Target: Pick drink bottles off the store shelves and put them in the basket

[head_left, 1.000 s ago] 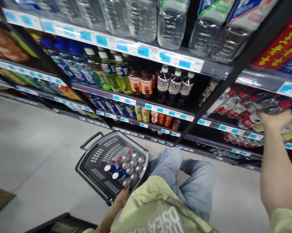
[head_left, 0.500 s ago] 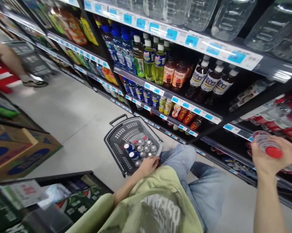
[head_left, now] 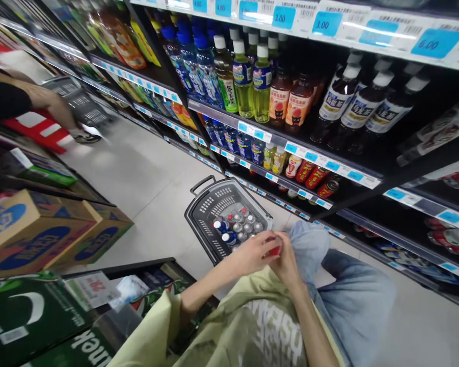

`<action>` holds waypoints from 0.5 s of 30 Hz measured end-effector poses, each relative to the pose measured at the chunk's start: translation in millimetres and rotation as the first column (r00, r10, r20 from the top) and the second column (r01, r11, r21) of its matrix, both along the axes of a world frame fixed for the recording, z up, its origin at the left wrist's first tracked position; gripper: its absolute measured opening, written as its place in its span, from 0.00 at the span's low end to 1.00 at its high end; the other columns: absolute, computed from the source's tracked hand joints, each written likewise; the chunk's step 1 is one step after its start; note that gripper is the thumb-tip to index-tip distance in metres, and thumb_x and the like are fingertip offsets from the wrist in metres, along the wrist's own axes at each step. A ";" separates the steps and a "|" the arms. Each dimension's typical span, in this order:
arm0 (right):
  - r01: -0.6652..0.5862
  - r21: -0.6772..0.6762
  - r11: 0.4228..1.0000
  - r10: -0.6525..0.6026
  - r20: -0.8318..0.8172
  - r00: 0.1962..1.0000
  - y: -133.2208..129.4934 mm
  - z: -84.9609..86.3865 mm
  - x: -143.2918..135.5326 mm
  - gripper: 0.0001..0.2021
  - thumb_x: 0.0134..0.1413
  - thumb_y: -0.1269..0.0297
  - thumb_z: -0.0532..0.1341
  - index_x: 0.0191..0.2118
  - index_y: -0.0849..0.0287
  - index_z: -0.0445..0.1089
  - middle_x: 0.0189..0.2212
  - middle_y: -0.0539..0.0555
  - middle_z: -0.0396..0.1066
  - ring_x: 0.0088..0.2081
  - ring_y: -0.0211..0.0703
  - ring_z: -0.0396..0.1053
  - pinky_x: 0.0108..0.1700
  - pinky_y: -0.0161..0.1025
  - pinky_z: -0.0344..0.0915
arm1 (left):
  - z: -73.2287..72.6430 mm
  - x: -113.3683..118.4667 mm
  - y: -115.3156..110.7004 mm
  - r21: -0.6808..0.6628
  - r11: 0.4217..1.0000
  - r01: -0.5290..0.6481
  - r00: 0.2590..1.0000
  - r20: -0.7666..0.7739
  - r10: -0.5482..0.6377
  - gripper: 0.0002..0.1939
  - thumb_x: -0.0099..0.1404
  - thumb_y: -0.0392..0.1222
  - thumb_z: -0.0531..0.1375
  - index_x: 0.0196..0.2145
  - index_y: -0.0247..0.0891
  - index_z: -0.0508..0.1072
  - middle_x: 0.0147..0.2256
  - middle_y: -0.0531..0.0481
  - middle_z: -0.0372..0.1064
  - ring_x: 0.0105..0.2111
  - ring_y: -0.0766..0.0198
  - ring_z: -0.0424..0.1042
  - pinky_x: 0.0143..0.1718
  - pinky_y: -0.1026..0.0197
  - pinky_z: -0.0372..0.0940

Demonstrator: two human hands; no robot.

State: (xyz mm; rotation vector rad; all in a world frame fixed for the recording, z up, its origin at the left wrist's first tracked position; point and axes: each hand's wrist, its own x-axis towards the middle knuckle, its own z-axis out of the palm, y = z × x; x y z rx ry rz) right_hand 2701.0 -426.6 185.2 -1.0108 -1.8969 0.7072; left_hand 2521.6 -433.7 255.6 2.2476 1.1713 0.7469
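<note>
Just above my lap, both hands meet around a red-capped bottle (head_left: 275, 250); only its red end shows between my fingers. My right hand (head_left: 289, 259) is wrapped round it from the right. From the left, the fingers of my left hand (head_left: 254, 252) curl over it. Right beyond my hands stands a dark grey shopping basket (head_left: 203, 206) with its handle up. Inside it are several clear bottles (head_left: 245, 228) standing upright, a few with red or white caps, and white-capped blue bottles (head_left: 222, 225) at the left.
Shelves of drinks (head_left: 260, 86) run along the right side. Green beer cartons (head_left: 34, 311) and brown cardboard boxes (head_left: 34, 234) stand to the left. Up the aisle, a person's leg (head_left: 57, 102) shows beside another grey basket (head_left: 82, 104) on the floor (head_left: 149, 173).
My right hand has come from the right-hand shelf to my lap with the red-capped bottle. My left hand has left the basket's edge and joined it. The view has shifted slightly.
</note>
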 end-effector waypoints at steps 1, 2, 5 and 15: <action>0.003 -0.049 0.999 -0.001 0.040 0.999 -0.3 -3.7 -10.1 0.32 0.66 0.64 0.64 0.73 0.54 0.59 0.57 0.63 0.73 0.57 0.59 0.76 0.58 0.58 0.79 | -6.4 -17.2 1.5 -0.038 0.998 -0.040 0.999 -0.006 0.040 0.12 0.76 0.38 0.63 0.55 0.40 0.78 0.52 0.40 0.75 0.50 0.56 0.79 0.53 0.57 0.77; 0.012 -0.094 0.995 -0.004 0.086 0.996 0.2 -6.6 -16.2 0.34 0.67 0.64 0.65 0.75 0.54 0.57 0.59 0.65 0.72 0.60 0.60 0.75 0.60 0.60 0.78 | -13.7 -35.1 3.6 -0.076 0.993 -0.095 0.995 -0.014 0.094 0.11 0.75 0.39 0.64 0.53 0.40 0.78 0.51 0.42 0.75 0.48 0.56 0.79 0.52 0.57 0.77; 0.067 -0.174 0.982 -0.030 0.204 0.978 2.4 -19.4 -8.4 0.31 0.71 0.60 0.64 0.75 0.53 0.60 0.65 0.65 0.70 0.65 0.61 0.70 0.66 0.62 0.74 | -41.4 -88.1 15.0 -0.155 0.938 -0.309 0.951 -0.057 0.304 0.09 0.75 0.44 0.65 0.49 0.40 0.77 0.45 0.45 0.74 0.44 0.56 0.79 0.50 0.56 0.77; 0.282 -0.050 0.958 -0.240 0.394 0.887 -36.1 -84.7 87.7 0.11 0.76 0.64 0.59 0.53 0.56 0.78 0.54 0.62 0.81 0.58 0.60 0.77 0.61 0.63 0.72 | -192.1 -221.4 96.3 -0.222 0.639 -0.737 0.651 -0.490 0.580 0.11 0.68 0.41 0.61 0.47 0.36 0.74 0.47 0.39 0.73 0.46 0.49 0.76 0.54 0.51 0.72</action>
